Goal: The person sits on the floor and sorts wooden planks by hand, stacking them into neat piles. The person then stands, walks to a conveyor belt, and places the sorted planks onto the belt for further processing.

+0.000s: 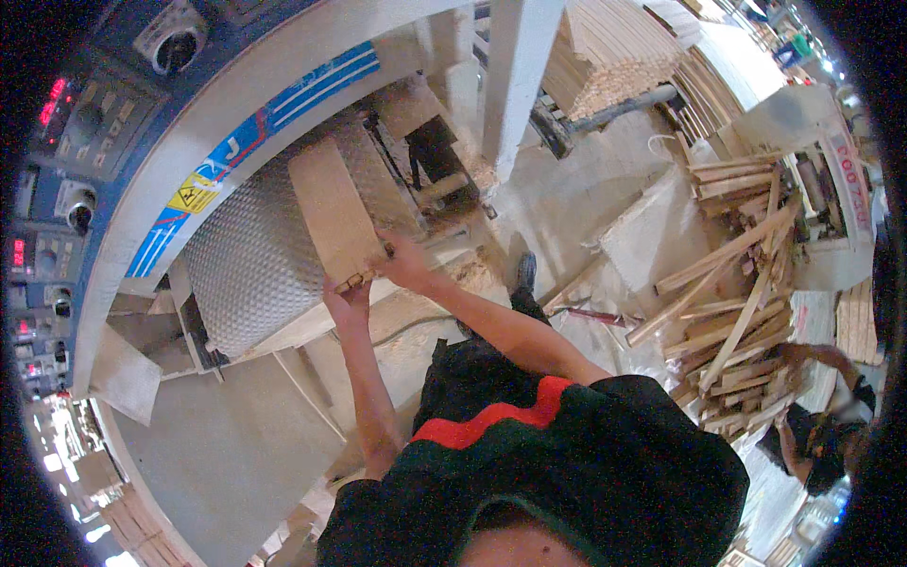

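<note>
A flat, pale wooden board (331, 203) lies lengthwise over the dimpled grey bed (250, 255) of a large machine, its far end under the machine's front. At the board's near end, my left hand (348, 300) is closed on the edge, with the fingers partly hidden by the wood. My right hand (406, 265) grips the near right corner, its fingertips curled at the edge. Small dark gaps or notches show along the near end between the hands; I cannot make out their shape. Both forearms are stretched forward.
A blue control panel (94, 123) with knobs and red displays curves along the left. A white post (518, 85) rises beyond the bed. Loose wooden strips (746, 331) are heaped at right, near another person (817, 435). Stacked boards (619, 57) stand at the back.
</note>
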A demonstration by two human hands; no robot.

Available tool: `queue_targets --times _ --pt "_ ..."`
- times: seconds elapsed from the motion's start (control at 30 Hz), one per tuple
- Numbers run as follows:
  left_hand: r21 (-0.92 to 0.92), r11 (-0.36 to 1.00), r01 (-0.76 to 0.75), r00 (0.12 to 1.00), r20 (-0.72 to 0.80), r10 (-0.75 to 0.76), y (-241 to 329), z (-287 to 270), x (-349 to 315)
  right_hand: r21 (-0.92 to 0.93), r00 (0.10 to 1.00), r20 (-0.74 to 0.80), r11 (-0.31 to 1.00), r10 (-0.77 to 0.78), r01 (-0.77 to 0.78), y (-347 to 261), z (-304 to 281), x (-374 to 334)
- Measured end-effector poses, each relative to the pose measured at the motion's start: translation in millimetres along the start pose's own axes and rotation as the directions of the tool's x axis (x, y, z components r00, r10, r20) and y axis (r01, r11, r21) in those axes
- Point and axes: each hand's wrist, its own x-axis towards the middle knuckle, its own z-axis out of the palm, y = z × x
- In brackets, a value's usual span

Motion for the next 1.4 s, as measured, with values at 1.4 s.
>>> queue_targets --times 1.4 --pt "0.967 0.246 -0.069 0.688 0.225 -0.690 -238.5 204.2 -26.3 -0.123 0.779 -0.625 0.978 0.055 -0.168 122.1 -477.9 161.0"
